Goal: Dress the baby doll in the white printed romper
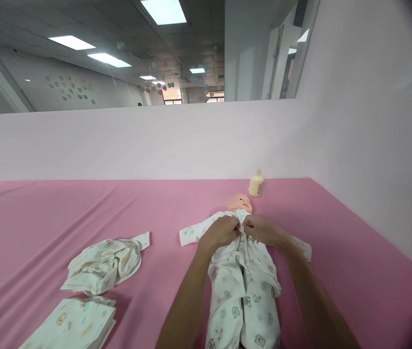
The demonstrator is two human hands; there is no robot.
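A baby doll [240, 202] lies on its back on the pink sheet, head toward the wall. It wears a white baby outfit [227, 291] printed with small animals, its sleeves spread to both sides. At the chest, my left hand [226, 230] pinches one front edge of the outfit just below the neck. My right hand [262, 230] pinches the facing edge, close beside the left. Both hands are closed, and the exact spot between the fingertips is hidden. Below the hands the front edges hang loosely over the printed legs.
On the left lie a crumpled white printed garment [106, 264] and a folded printed cloth [74, 322]. A cream pump bottle [255, 183] stands beyond the doll's head. The pink sheet [162, 203] meets a white wall [136, 145] behind and at right.
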